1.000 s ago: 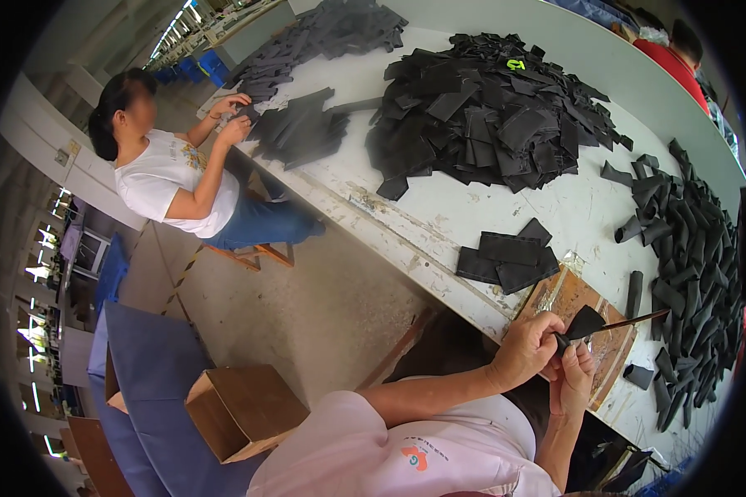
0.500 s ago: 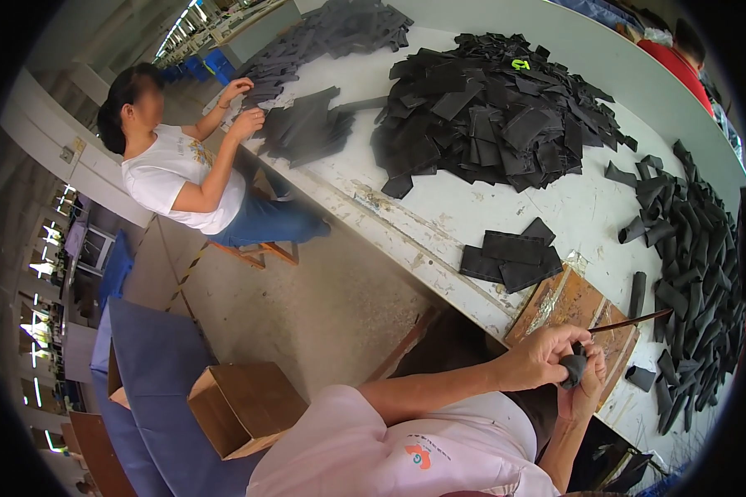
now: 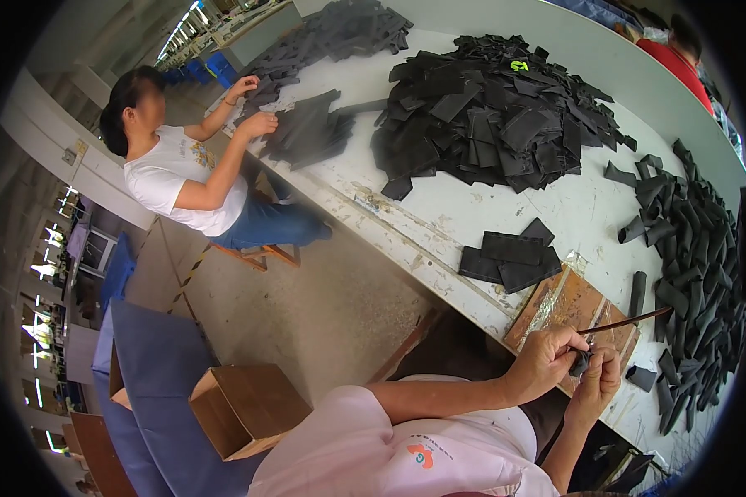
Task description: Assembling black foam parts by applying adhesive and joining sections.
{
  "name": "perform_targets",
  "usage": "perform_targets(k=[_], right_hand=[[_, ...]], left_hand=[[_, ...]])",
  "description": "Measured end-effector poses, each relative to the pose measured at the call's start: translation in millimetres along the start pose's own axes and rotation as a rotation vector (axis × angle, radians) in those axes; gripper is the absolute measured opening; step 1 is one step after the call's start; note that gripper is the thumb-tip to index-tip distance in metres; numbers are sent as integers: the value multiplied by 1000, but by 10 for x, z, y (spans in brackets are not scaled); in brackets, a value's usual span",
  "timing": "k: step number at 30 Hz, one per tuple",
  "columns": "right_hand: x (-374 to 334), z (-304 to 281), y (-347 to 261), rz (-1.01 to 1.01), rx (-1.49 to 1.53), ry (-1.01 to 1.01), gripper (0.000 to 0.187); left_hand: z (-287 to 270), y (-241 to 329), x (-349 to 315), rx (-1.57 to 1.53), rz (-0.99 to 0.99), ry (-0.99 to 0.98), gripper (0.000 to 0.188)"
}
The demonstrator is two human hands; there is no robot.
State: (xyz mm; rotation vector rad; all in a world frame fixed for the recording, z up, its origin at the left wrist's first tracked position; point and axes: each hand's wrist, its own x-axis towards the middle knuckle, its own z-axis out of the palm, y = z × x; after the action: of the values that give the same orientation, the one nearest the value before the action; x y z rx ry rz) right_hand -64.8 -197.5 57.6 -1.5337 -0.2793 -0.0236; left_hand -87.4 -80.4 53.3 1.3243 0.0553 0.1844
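Over the wooden board at the table's near edge, my left hand (image 3: 547, 361) and my right hand (image 3: 595, 386) meet with fingers pinched. Between them is a small black fabric piece (image 3: 581, 362), bunched up and partly hidden by my fingers. A thin dark brown stick (image 3: 630, 322) slants out from beside my left fingertips toward the right; whether a finger grips it, I cannot tell. Under it lies the worn wooden board (image 3: 576, 300), with shiny tape along it. Several flat black fabric pieces (image 3: 510, 256) rest just beyond the board.
Rolled black fabric tubes (image 3: 700, 290) are heaped on the right. A big pile of flat black pieces (image 3: 497, 112) covers the table's middle. At the far left, a seated co-worker (image 3: 191, 166) handles more dark pieces (image 3: 307, 128). A cardboard box (image 3: 249, 406) stands lower left.
My hands have shifted slightly and the fabric piece between them has turned, showing less of itself. My right fingers have come up beside it. The co-worker's hands have moved a little.
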Motion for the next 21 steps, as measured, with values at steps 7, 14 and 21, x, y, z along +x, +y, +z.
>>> perform_targets(k=[7,14,21], right_hand=[[-44,-100,-59,299,349,39,17],[0,-164,-330,213,275,-184,17],[735,-316,-842,4,-16,-18,24]], left_hand=[[-59,160,102,-911,-613,-443,17],[-101,279,144,-999,-610,-746,30],[243,808,872,-1207,-634,-654,27]])
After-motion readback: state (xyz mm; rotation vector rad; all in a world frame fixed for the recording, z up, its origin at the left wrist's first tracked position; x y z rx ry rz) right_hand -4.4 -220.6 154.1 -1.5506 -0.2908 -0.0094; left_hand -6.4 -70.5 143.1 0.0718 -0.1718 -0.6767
